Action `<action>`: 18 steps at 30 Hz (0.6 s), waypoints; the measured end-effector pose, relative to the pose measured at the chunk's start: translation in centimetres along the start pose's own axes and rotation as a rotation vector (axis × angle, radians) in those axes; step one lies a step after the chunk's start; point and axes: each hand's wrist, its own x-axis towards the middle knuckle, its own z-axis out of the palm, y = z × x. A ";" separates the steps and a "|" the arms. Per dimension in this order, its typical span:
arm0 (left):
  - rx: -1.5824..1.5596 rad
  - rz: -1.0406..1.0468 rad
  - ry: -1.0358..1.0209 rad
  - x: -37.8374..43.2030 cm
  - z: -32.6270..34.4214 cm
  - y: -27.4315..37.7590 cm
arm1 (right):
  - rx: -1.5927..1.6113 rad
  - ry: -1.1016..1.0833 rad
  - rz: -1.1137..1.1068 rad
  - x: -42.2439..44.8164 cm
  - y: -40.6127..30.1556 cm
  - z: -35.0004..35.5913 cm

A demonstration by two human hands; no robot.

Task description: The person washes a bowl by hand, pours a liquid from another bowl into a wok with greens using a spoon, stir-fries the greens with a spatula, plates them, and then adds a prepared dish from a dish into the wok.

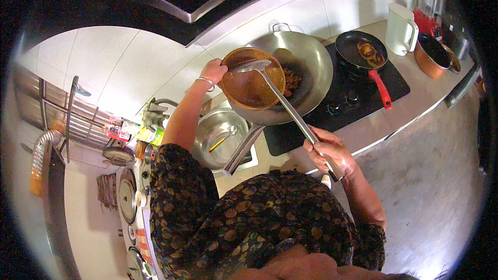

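Observation:
My left hand [213,73] grips the rim of a brown bowl [249,89], which is tilted over a large metal wok [315,58]. Brownish residue coats the inside of the bowl. In my right hand [330,153] is the long handle of a metal wok spatula [286,103]; its blade lies over the bowl's inside. Dark brown food [292,82] sits in the wok, partly hidden by the bowl. The wok's handle points down toward me, and the wok rests at the left part of a black cooktop [280,140].
A frying pan [350,48] with browned food and a red handle stands right of the wok. Beyond it are a white pitcher [398,27], a copper-coloured pot [428,62] and a blender [428,7]. Left is a steel basin [206,144] holding a yellow-handled utensil. A range hood [190,17] hangs above.

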 end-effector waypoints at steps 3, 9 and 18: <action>0.142 0.023 0.059 -0.2 -0.6 0.5 | -0.066 -0.002 0.029 -0.4 -0.8 -0.1; 0.311 0.083 0.172 0.3 -0.9 1.1 | -0.190 0.054 0.090 -2.9 -3.2 -1.2; 0.563 0.125 0.244 0.3 -2.2 2.7 | -0.725 0.252 0.128 -3.6 -5.1 -0.3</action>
